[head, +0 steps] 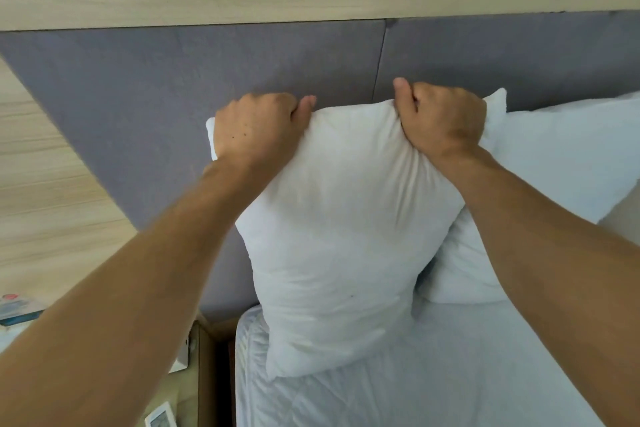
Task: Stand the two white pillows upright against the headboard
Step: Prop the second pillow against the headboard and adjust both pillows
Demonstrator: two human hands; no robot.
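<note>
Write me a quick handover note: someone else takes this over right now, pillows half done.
Left hand: shut on the top left corner of the near pillow.
Right hand: shut on its top right corner.
Near pillow: held upright on the mattress, in front of the grey headboard.
Second pillow: to the right, propped against the headboard, partly behind the near one.
Done: second pillow seems placed.
Left: settle the near pillow back against the headboard, let go, check both stand.

White remote (161,419) on bedside table (180,399)
</note>
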